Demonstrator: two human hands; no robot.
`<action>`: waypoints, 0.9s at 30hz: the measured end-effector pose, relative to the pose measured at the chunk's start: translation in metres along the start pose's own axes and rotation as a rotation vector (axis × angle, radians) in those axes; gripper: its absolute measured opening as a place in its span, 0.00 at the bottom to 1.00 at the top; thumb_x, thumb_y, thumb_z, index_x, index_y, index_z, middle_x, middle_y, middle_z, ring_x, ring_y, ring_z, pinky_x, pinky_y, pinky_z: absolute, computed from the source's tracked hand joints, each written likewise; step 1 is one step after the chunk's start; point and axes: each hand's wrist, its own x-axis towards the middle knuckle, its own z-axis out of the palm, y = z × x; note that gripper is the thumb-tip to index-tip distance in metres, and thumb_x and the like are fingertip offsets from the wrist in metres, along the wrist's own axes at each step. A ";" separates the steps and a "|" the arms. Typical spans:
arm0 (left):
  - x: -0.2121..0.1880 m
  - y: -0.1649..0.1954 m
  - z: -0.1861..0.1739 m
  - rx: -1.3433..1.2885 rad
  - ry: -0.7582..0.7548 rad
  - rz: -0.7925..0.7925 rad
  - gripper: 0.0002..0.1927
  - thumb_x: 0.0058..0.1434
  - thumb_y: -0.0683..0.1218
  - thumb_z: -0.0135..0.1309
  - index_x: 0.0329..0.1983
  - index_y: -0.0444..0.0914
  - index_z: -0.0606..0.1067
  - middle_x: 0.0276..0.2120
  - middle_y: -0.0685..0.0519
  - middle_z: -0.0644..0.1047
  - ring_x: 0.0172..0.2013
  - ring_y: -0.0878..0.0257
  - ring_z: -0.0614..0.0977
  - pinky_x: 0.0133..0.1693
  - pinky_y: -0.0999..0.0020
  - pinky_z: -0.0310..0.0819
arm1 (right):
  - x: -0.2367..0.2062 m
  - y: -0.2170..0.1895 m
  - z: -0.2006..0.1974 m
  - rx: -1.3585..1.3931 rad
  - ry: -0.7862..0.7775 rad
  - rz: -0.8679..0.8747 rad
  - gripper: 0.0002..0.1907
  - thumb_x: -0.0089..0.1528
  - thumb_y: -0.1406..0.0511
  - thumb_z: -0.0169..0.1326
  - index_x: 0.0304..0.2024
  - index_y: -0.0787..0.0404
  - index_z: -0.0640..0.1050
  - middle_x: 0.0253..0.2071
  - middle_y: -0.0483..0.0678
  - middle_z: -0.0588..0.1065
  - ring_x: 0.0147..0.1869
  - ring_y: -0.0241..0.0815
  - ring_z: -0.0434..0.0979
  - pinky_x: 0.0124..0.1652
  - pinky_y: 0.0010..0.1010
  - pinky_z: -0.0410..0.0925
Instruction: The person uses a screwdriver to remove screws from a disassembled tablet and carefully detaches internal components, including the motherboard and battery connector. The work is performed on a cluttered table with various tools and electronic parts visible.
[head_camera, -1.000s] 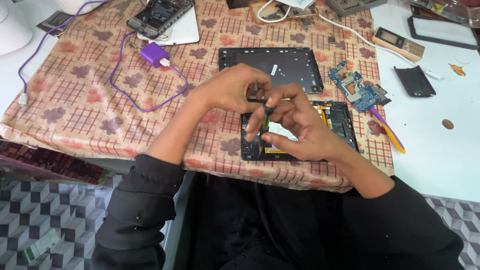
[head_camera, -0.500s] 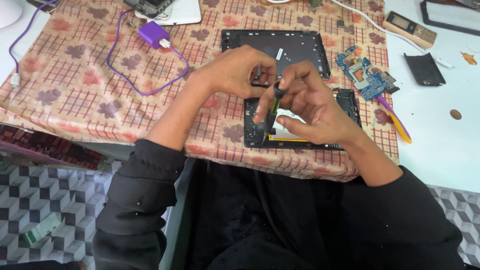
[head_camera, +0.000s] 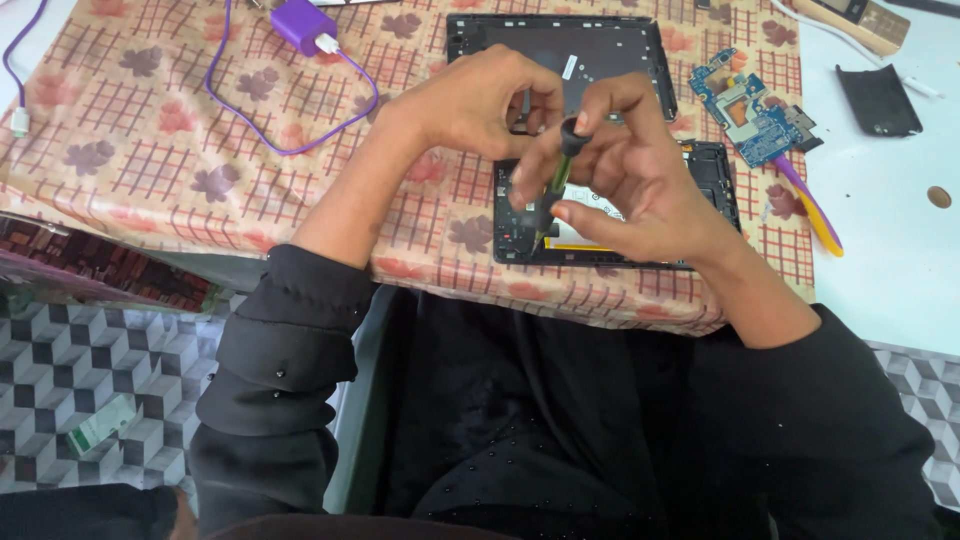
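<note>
At the near edge of the desk (head_camera: 880, 290), on its patterned brown cloth (head_camera: 150, 150), we see an opened tablet body (head_camera: 705, 180), a black rectangular shell lying flat with its back off, showing a pale battery with a yellow strip along its near side (much of the interior is hidden by the hands above it). Our right hand (head_camera: 640, 185) is curled around a small screwdriver (head_camera: 557, 180) with a green shaft and a black cap, held nearly upright with a slight tilt; the fingers are closed on the shaft while the index finger arches over the cap, and the tip points down at the left part of the tablet body, though we cannot tell whether it touches. Our left hand (head_camera: 475, 100) is drawn into a loose fist just beside the tool, thumb and fingertips pinched together near the cap; whether they grip anything we cannot tell. Just beyond the hands, toward the far edge, lies a separate black tablet frame (head_camera: 600, 45), face up. To the right of it rests a blue circuit board (head_camera: 745, 105), with a purple-and-yellow tool (head_camera: 810, 205) running from it toward the cloth's right edge. A purple charger (head_camera: 300, 22) and its looping purple cable (head_camera: 290, 140) sit toward the far left, and a black cover piece (head_camera: 880, 100) lies on the bare white desk at far right.
</note>
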 end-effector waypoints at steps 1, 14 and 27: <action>0.000 0.000 0.000 0.012 0.009 0.008 0.13 0.48 0.44 0.66 0.36 0.36 0.79 0.29 0.52 0.80 0.30 0.61 0.81 0.32 0.66 0.74 | 0.001 0.002 0.001 -0.045 -0.004 -0.064 0.32 0.59 0.79 0.56 0.55 0.51 0.55 0.53 0.51 0.66 0.58 0.44 0.71 0.60 0.41 0.70; -0.004 -0.004 -0.001 -0.427 -0.401 -0.036 0.11 0.49 0.42 0.68 0.36 0.37 0.81 0.30 0.59 0.84 0.28 0.71 0.82 0.30 0.73 0.74 | -0.010 0.011 -0.005 0.260 0.036 0.101 0.28 0.68 0.78 0.56 0.60 0.52 0.57 0.52 0.54 0.74 0.61 0.43 0.78 0.64 0.35 0.71; -0.001 -0.011 0.015 -0.331 -0.594 -0.025 0.12 0.47 0.43 0.70 0.35 0.36 0.85 0.21 0.55 0.80 0.20 0.69 0.77 0.22 0.72 0.66 | -0.014 0.016 -0.002 0.116 0.090 -0.022 0.28 0.65 0.78 0.59 0.57 0.53 0.60 0.52 0.49 0.71 0.59 0.40 0.75 0.59 0.35 0.72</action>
